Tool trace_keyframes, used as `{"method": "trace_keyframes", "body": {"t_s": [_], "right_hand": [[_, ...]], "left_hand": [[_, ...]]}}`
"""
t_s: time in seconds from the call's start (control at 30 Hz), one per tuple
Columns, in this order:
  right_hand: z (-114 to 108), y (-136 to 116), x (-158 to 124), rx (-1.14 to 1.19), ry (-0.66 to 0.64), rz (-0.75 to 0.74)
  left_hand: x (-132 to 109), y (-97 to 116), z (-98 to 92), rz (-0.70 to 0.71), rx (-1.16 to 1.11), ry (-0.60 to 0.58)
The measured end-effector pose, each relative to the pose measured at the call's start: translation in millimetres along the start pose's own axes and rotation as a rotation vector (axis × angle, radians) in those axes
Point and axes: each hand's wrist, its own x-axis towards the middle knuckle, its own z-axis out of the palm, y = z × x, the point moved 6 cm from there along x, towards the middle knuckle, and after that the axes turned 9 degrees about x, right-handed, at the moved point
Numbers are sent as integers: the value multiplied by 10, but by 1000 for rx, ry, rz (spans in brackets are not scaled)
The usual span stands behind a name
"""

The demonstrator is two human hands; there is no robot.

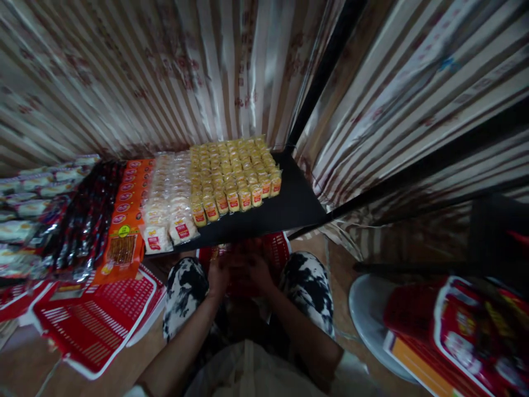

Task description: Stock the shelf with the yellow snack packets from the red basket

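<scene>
My left hand [219, 274] and my right hand [259, 272] are close together between my knees, reaching into a red basket [281, 247] just below the front edge of the shelf. Shade and blur hide the fingers of both. A small shiny wrapped package [222, 250] shows at the fingertips of my left hand; I cannot tell whether it is held or lies in the basket. Above the hands, rows of small yellow wrapped packs [231, 179] stand on the black shelf [264, 216]. White-wrapped packs [182, 226] stand to their left.
Further left on the shelf are orange flat packs [122, 248], dark shiny packs [80, 231] and white packs [31, 207]. A tilted red basket [95, 320] is below. At right are a grey round stool [366, 309] and red packages [467, 336]. Striped curtain [165, 71] hangs behind a black post [318, 82].
</scene>
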Motion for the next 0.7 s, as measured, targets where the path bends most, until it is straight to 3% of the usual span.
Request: {"method": "trace_keyframes", "body": {"t_s": [0.17,0.4,0.6,0.7], "right_hand": [[-260,-336,-102,56,38,-141],[-216,-563,-337,235,-2,-177],[-331,-1065,-562,-87,114,-467],[-324,-1253,-540,-150,53,-522]], "left_hand": [[-145,92,-204,27,-132,60],[-312,321,-389,88,-271,47],[-358,576,-658,335,-191,71],[-391,730,-783,461,-133,81]]}}
